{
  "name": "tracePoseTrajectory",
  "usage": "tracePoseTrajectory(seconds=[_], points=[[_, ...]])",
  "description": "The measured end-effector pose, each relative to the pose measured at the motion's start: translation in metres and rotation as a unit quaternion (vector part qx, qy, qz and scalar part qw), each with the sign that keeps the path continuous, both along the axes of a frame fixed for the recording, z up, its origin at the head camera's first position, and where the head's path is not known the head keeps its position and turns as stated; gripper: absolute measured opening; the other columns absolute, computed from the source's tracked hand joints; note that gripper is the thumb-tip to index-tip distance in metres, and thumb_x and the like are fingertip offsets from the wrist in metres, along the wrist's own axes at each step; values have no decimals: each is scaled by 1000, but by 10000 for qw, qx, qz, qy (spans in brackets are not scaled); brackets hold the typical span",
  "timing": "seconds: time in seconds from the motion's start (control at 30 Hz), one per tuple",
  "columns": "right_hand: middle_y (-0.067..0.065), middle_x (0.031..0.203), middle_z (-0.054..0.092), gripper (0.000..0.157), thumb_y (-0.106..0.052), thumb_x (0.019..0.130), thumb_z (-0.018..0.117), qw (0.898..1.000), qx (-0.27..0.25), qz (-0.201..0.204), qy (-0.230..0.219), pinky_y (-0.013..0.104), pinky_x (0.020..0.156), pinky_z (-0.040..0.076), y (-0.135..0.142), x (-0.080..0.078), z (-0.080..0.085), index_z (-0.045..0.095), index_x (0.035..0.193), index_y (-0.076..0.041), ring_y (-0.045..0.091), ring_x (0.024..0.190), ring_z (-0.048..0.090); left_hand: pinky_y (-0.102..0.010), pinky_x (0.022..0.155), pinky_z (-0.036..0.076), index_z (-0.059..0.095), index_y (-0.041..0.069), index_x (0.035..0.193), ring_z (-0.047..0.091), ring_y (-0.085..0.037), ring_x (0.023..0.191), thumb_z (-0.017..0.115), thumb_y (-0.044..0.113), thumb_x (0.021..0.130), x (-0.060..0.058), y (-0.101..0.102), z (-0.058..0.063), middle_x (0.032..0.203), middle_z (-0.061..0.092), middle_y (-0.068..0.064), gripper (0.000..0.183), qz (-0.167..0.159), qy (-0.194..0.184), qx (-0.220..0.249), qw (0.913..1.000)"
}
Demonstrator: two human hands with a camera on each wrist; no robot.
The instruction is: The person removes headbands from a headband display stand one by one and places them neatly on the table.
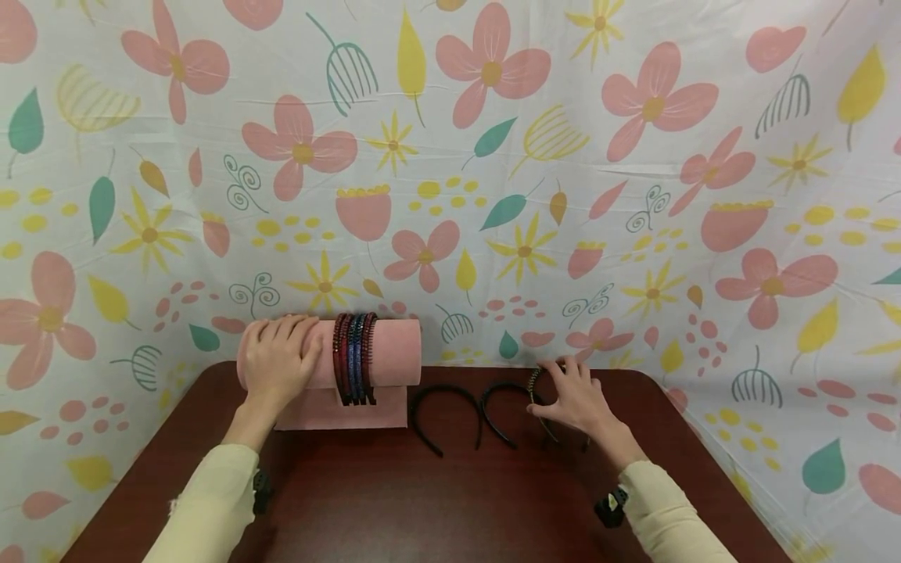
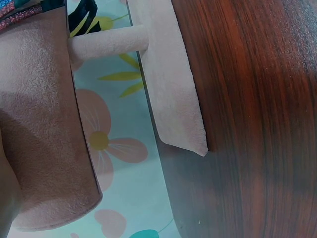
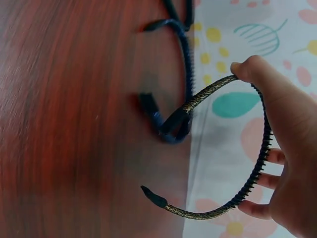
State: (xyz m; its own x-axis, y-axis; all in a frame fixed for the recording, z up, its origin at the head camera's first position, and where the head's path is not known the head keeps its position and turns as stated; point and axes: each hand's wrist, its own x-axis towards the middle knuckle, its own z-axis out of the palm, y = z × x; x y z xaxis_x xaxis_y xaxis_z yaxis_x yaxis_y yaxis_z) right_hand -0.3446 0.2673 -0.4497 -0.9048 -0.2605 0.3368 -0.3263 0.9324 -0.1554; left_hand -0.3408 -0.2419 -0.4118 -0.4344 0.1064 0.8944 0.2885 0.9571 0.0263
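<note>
My left hand [image 1: 281,360] grips the left part of a pink, plush-covered headband stand [image 1: 397,352], its fingers laid over the top of the roll. Several glittery headbands [image 1: 355,356] in red, blue and dark tones sit round the roll beside that hand. A black headband with gold specks and a toothed inner edge [image 3: 218,214] is in my right hand [image 1: 580,395], between thumb and fingers. In the right wrist view its ends point toward the table, and one overlaps a dark blue headband [image 3: 185,64].
Black headbands [image 1: 446,389] [image 1: 493,389] lie in a row on the dark red-brown table [image 1: 436,500], right of the stand's pink base [image 1: 345,418]. A flower-printed cloth [image 1: 450,172] hangs right behind the table's back edge.
</note>
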Motion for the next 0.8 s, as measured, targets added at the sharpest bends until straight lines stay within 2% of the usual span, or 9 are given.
tracePoseTrajectory(seconds=[0.2, 0.4, 0.63, 0.8], points=[[24, 138, 41, 84, -57, 75, 77, 9995, -3, -113, -295, 65, 77, 42, 14, -2, -8, 49, 142, -15, 51, 120, 40, -55, 100, 42, 73, 12, 113, 65, -35, 105, 46, 40, 97, 0, 0, 0, 112, 72, -12, 42, -47, 60, 28, 10000], [27, 143, 37, 84, -57, 76, 77, 9978, -91, -197, -632, 65, 78, 41, 25, -4, -17, 50, 142, -12, 52, 121, 39, -54, 101, 42, 73, 12, 113, 65, -35, 105, 44, 41, 98, 0, 0, 0, 113, 72, -11, 44, -3, -75, 22, 10000], [27, 139, 39, 85, -59, 77, 75, 9949, -168, -350, -932, 62, 76, 39, 35, -9, -26, 49, 143, -11, 51, 119, 40, -54, 100, 41, 73, 12, 112, 65, -35, 105, 45, 41, 97, 0, 0, 1, 112, 73, -12, 44, -20, -17, 28, 10000], [29, 141, 36, 86, -59, 80, 73, 9913, -234, -450, -1211, 64, 78, 37, 41, -13, -32, 46, 145, -9, 53, 121, 37, -53, 99, 41, 74, 12, 111, 65, -35, 104, 47, 41, 95, -1, 0, 1, 111, 73, -12, 42, -7, 2, 22, 10000]])
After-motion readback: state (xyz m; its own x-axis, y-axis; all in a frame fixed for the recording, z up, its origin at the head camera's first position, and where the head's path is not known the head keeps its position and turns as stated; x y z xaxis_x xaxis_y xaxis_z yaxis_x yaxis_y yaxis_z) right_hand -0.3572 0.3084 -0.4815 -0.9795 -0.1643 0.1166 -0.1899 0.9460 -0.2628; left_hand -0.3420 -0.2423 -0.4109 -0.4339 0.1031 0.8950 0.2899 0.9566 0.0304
